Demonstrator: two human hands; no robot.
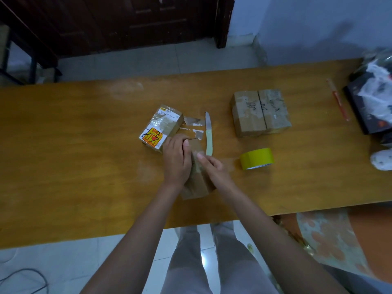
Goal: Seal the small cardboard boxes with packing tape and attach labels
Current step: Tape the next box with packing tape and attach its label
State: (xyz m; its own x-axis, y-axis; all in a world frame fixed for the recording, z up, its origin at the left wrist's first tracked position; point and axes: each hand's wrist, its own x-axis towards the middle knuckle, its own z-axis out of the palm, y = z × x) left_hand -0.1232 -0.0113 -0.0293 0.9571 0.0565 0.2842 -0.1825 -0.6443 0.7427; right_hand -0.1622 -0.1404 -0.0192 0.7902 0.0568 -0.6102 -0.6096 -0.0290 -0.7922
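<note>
Left to right on the desk (63, 128): a labelled box (162, 127), already taped, lies just beyond your hands. Your left hand (177, 158) curls over the far end of the small box (198, 179) you are sealing; your right hand (213, 166) lays straight fingers along its top, probably pressing tape flat. Loose tape scraps (194, 126) and an open knife (208, 134) lie just beside the box, blade pointing away. A sideways smoothing stroke could carry your right fingers onto the knife or snag the scraps into the seam. Farther right stand the tape roll (256, 159) and two sealed boxes (261, 112), seemingly unlabelled.
</note>
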